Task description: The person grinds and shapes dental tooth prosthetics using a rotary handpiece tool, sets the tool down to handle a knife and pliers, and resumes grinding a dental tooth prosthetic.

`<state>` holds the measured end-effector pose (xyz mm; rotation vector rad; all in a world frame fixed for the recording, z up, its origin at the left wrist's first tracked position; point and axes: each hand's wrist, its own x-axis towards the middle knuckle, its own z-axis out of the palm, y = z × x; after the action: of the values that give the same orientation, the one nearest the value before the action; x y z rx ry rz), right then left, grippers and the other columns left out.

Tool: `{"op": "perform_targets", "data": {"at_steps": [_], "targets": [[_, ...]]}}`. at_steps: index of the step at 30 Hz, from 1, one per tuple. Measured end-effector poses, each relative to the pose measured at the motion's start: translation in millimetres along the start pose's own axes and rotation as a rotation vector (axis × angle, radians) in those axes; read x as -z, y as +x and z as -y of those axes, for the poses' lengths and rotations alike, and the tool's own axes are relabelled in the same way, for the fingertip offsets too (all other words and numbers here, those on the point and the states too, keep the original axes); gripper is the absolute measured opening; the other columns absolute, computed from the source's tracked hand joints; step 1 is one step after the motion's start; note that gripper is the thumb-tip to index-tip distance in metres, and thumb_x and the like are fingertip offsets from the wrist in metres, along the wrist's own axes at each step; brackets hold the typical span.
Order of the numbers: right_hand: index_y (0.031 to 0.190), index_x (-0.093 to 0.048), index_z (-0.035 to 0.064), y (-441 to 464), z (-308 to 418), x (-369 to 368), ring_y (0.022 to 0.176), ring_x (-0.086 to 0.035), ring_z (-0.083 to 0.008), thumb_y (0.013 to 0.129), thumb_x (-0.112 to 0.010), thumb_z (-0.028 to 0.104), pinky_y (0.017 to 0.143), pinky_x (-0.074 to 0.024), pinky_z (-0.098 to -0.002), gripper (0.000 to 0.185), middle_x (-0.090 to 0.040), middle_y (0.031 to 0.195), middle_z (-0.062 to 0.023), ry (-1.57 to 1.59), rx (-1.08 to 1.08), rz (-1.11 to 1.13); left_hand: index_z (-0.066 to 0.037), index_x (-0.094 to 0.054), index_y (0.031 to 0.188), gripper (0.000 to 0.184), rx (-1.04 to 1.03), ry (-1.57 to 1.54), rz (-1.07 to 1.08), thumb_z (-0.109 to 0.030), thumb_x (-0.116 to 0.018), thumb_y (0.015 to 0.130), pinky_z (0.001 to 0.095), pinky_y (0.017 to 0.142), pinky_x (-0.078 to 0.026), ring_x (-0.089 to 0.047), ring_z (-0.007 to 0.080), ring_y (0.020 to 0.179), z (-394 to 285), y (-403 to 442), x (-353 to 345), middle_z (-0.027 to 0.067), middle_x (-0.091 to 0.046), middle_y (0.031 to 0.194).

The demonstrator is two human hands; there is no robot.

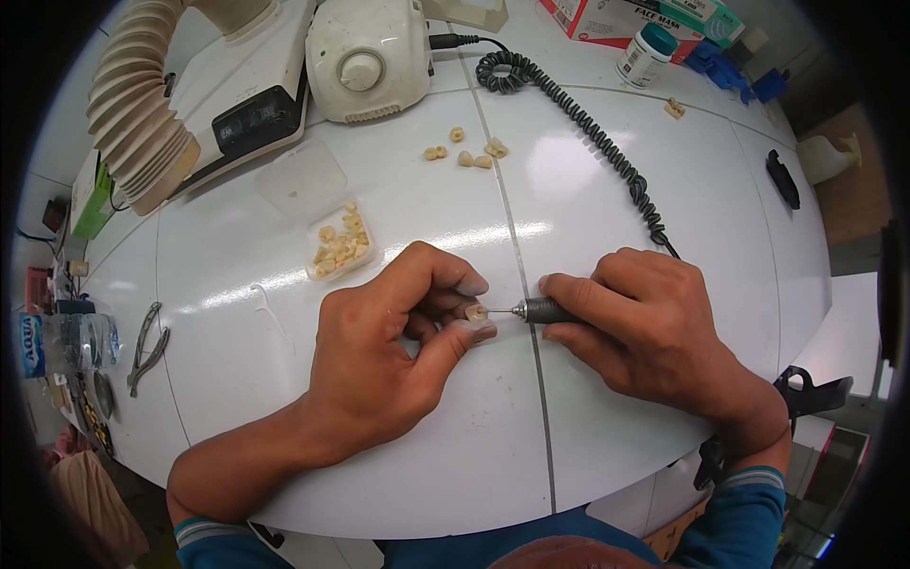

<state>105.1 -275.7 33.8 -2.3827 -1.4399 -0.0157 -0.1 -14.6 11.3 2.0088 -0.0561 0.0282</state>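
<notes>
My left hand (393, 346) pinches a small tooth-coloured dental crown (476, 313) between thumb and fingers, whose tips are dusty white. In my right hand (645, 327) is a dark rotary handpiece (548, 310), its thin metal bit pointing left. The bit's tip reaches the crown; whether it touches or enters it I cannot make out. A coiled black cord (597, 133) runs from behind my right hand to a cream control unit (365, 62) with a round dial. Several loose tooth-coloured crowns (464, 158) lie beyond my hands.
An open clear plastic box (320, 275) holds several more crowns, left of centre. Pliers (147, 351) and a water bottle (71, 343) are at the left. A ribbed suction hose (133, 104) hangs at upper left. A white jar (647, 57) stands by a mask box (607, 21) at the back.
</notes>
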Motion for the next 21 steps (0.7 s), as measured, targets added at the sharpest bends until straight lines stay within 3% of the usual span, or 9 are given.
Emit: {"op": "perform_targets", "data": {"at_steps": [7, 10, 13, 21], "targets": [[0.112, -0.078, 0.0153, -0.8, 0.2, -0.6, 0.064, -0.057, -0.0202, 0.096, -0.09, 0.029, 0.057, -0.0431, -0.0402, 0.024, -0.052, 0.075, -0.0016, 0.001, -0.011, -0.001, 0.0, -0.07, 0.121, 0.033, -0.016, 0.007, -0.004, 0.0, -0.09, 0.095, 0.0229, 0.078, -0.059, -0.074, 0.0094, 0.095, 2.0, 0.3, -0.3, 0.0073, -0.077, 0.109], [0.12, -0.083, 0.0079, 0.5, 0.6, 4.1, 0.065, -0.059, -0.0204, 0.09, -0.094, 0.024, 0.058, -0.0459, -0.0389, 0.035, -0.059, 0.076, -0.0032, -0.003, -0.002, 0.041, -0.001, -0.071, 0.121, 0.032, -0.013, -0.001, -0.006, 0.0, -0.09, 0.095, 0.0228, 0.078, -0.059, -0.074, 0.0092, 0.094, 1.9, 0.3, -0.7, 0.0073, -0.077, 0.108], [0.112, -0.078, 0.0156, -0.8, -0.5, 0.0, 0.065, -0.058, -0.021, 0.096, -0.09, 0.029, 0.057, -0.0436, -0.0405, 0.024, -0.052, 0.076, -0.0018, 0.009, -0.009, 0.004, -0.001, -0.071, 0.12, 0.031, -0.011, 0.0, -0.002, 0.0, -0.09, 0.095, 0.0227, 0.077, -0.059, -0.074, 0.0091, 0.093, 1.2, 0.2, -0.3, 0.0071, -0.078, 0.107], [0.111, -0.078, 0.0152, -0.7, 0.2, 0.7, 0.064, -0.058, -0.0221, 0.095, -0.09, 0.029, 0.057, -0.0434, -0.0411, 0.024, -0.052, 0.074, -0.0022, 0.014, -0.018, 0.007, -0.001, -0.071, 0.117, 0.03, -0.017, 0.005, -0.007, -0.001, -0.091, 0.095, 0.0223, 0.077, -0.059, -0.075, 0.0091, 0.093, 0.4, 0.6, 0.2, 0.007, -0.078, 0.105]]}}
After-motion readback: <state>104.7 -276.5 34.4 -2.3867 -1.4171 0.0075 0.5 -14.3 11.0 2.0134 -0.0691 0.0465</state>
